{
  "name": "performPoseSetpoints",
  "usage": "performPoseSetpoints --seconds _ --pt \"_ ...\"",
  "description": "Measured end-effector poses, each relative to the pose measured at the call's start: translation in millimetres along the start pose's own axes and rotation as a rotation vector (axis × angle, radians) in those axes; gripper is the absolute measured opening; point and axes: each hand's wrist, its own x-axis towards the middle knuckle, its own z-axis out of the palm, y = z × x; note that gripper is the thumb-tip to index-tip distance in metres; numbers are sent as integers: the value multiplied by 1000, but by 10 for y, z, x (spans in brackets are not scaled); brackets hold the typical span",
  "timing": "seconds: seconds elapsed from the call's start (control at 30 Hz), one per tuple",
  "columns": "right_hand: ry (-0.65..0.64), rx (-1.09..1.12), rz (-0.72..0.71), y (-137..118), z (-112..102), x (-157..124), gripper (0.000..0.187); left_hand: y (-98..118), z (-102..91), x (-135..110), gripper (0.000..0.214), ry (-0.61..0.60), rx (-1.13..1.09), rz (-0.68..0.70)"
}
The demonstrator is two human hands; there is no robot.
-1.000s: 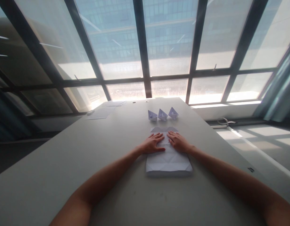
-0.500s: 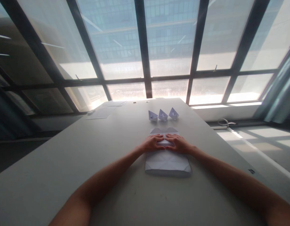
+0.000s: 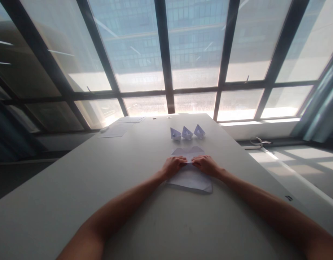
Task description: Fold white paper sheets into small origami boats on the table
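Observation:
A creased sheet of white paper [image 3: 192, 181] lies on the table below my hands, with folded flaps at its far end and a bent corner at the near right. My left hand [image 3: 176, 165] pinches the paper's middle from the left, fingers curled together. Opposite it, my right hand [image 3: 205, 164] grips the same fold from the right, its fingers bent too. A narrow gap separates the two hands. Just beyond the sheet, three folded paper boats [image 3: 187, 133] stand in a row.
Flat white sheets [image 3: 116, 130] lie at the far left of the white table [image 3: 96, 184]. A cable hole [image 3: 154, 118] is near the far edge. Tall windows rise behind, and a coiled cable [image 3: 257, 141] rests beyond the table's right side.
My fingers have gone from lying flat on the paper to curling and gripping it. The sheet's near edge has shifted away from me and turned slightly. The boats stay put.

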Motion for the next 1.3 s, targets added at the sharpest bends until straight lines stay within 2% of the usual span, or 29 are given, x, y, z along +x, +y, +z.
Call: performPoseSetpoints --seconds 0.1,0.17,0.3,0.47,0.6,0.67,0.73,0.87,0.93,1.03,1.1,1.2,1.3 --pt "53 -20 48 46 17 -5 26 -102 -12 16 31 4 -120 -12" --pt "117 -1 83 88 37 -5 25 -199 -5 32 34 34 -187 -73" --pt "306 110 161 168 90 24 22 -337 28 63 36 175 -283 -194" --pt "622 453 184 241 120 99 22 -312 35 71 33 410 -348 -242" --pt "746 698 225 274 106 147 43 -245 25 65 30 522 -340 -233" --pt "744 831 259 276 102 158 57 -223 22 65 30 549 -332 -223" --pt "679 1012 289 266 102 157 64 -212 19 68 30 579 -330 -221" --pt "517 1235 348 214 100 126 47 -213 4 83 33 682 -370 -266" --pt "470 1242 361 183 101 114 42 -216 -8 93 33 744 -388 -293" --pt "453 1194 374 153 115 124 44 -228 -13 109 31 798 -418 -339" --pt "470 1142 396 153 134 145 46 -246 1 121 31 784 -492 -405" --pt "475 1060 439 190 168 172 48 -289 41 133 44 741 -638 -503" --pt "471 1021 477 262 199 180 43 -327 75 138 52 737 -718 -537"
